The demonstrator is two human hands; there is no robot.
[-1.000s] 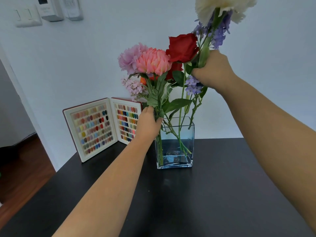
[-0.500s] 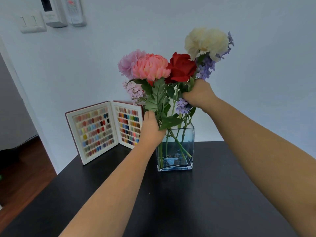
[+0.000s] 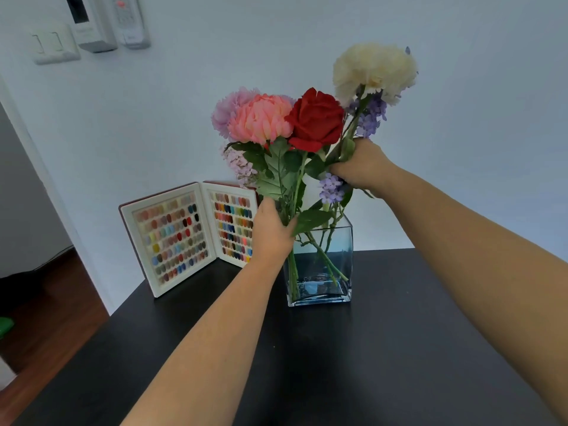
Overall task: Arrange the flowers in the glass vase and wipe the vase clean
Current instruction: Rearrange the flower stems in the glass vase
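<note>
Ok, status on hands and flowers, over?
Left hand grips stems at the vase mouth. Right hand holds cream flower stem, above vase. Nothing blocking.

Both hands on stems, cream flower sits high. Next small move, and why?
Probably ease the right hand down to seat the cream flower deeper in the glass vase: its head stands above the red rose, while the left hand grips the other stems at the rim.
</note>
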